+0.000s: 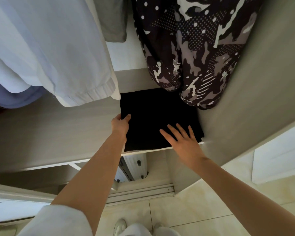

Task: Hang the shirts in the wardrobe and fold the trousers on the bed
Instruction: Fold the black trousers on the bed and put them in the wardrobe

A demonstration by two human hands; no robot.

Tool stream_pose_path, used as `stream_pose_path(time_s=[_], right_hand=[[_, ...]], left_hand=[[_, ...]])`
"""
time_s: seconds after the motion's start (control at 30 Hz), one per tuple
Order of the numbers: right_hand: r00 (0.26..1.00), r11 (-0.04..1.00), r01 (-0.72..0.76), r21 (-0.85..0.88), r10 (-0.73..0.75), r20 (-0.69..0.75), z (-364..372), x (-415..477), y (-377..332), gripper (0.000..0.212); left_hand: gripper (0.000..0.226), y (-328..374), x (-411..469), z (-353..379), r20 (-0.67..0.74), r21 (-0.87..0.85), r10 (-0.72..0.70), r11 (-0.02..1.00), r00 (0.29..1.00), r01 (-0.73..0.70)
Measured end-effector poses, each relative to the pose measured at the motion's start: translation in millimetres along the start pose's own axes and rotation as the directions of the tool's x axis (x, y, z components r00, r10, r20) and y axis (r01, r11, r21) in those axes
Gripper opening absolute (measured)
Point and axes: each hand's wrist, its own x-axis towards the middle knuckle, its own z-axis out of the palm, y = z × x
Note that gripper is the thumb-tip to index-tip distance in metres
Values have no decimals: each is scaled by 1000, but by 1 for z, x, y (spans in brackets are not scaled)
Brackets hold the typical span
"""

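Note:
A folded black garment (153, 114) lies flat on a shelf inside the wardrobe (49, 133). My left hand (120, 124) pinches its left edge, thumb on top and fingers tucked under the cloth. My right hand (181, 138) hovers or rests over its front right corner with fingers straight and spread. Above hang a pale blue-white shirt (46, 48), a small grey garment (116, 19) and a dark patterned shirt with white dots and grey patches (194, 48).
The wardrobe's right side wall (262, 99) stands close beside the black garment. Below the shelf are a lower compartment with a white object (134, 167) and sliding-door tracks (140, 191). Beige floor tiles (203, 210) and my feet (120, 226) lie beneath.

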Motion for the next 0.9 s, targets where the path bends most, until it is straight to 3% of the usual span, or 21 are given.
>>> stream_pose_path(time_s=[0.2,0.33,0.6,0.8,0.9], right_hand=[[999,999,-10,46,8,45,-4,0,-3,110],[997,998,-2,58,-2,78,-7,2,-3,104],[994,998,8,55,-14,104,-15,6,0,106],[995,992,5,124,-17,101,-18,-7,-5,92],[998,982,56,182,-62,29,-20,-13,-20,77]], left_hand=[[51,-41,-31,-13,-53,145,226,965,973,-217],[44,-54,-30,-11,-70,241,333,920,940,-308],[43,-46,-20,-11,11,445,399,819,917,-362],[35,-60,-44,-26,31,401,389,839,921,-368],[29,-72,-62,-41,35,439,393,820,919,-367]])
